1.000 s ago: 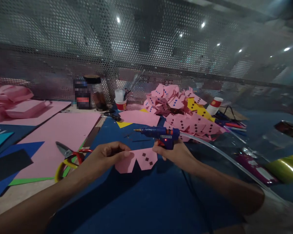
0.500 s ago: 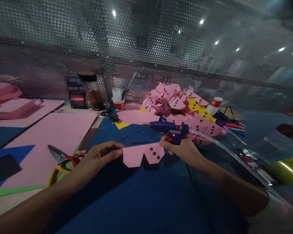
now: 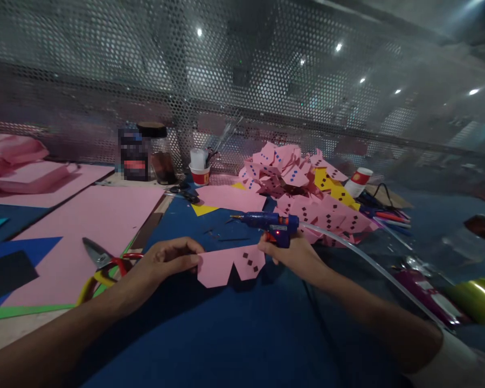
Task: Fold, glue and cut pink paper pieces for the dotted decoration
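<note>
Left hand [image 3: 164,262] slid outward, pinching pink cutout [image 3: 215,268]

Perforated grey panel [image 3: 234,70] behind a blue tabletop [image 3: 262,323], small white lights [image 3: 338,47].

Notched pink paper [image 3: 214,268], dark squares [image 3: 249,262]; blue glue gun [image 3: 267,220], nozzle [image 3: 237,216] leftward; both held.

Blue work surface [image 3: 242,339] is carrying heap of spotted pink paper pieces [image 3: 293,175]. Black scissors [image 3: 191,197] are lying near upright red-and-white cup [image 3: 200,177] at back. Purple-and-white item [image 3: 422,293] is lying at right.
</note>
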`<state>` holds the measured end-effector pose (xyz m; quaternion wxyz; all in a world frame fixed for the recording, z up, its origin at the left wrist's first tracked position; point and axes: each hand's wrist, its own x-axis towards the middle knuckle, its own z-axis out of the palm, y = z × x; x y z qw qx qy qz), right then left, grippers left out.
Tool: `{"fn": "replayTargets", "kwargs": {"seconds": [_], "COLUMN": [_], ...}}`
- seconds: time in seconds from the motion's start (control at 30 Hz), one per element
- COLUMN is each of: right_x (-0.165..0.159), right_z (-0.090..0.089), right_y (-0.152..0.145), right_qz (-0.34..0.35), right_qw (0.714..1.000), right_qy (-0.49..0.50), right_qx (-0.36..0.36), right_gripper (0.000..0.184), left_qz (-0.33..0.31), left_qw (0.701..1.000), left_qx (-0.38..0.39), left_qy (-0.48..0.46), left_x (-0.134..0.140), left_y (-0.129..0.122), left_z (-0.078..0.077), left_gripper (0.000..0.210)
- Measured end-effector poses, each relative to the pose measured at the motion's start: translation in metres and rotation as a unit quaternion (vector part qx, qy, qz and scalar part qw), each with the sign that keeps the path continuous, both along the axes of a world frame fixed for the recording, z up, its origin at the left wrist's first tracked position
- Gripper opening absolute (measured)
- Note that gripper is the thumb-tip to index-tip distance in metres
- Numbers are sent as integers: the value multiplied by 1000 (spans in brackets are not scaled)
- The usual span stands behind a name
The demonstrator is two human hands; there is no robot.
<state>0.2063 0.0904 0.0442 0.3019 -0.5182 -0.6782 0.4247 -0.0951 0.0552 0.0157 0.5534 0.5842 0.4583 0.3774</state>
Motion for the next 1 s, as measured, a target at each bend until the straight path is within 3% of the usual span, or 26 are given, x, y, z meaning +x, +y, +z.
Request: {"fn": "replayTargets", "kwargs": {"seconds": [0.1,0.27,0.43,0.57,1.0], "right_x": [0,2,-6,-14,-15], "right_z": [-2,3,-2,-8,-6], "right_y": [3,1,-18,-32,-37], "right_qz": [-33,-100,-14,72,55], "right_qw": [999,994,999,996,997], "right_qy": [1,-20,-27,26,-59], "right_qx": [18,36,-33,-37,8], "right_gripper": [23,33,30,32,23], "left_qz": [2,66,84,94,69], "left_qw": [1000,997,995,995,997], "left_qx": [10,28,24,26,18], "left_qy": [7,16,41,32,17], "left_x": [-4,-9,-6,-4,-7], "left_y": [3,10,11,10,11], "left_z": [-4,-5,0,0,-7], "left_gripper": [20,22,26,25,23]}}
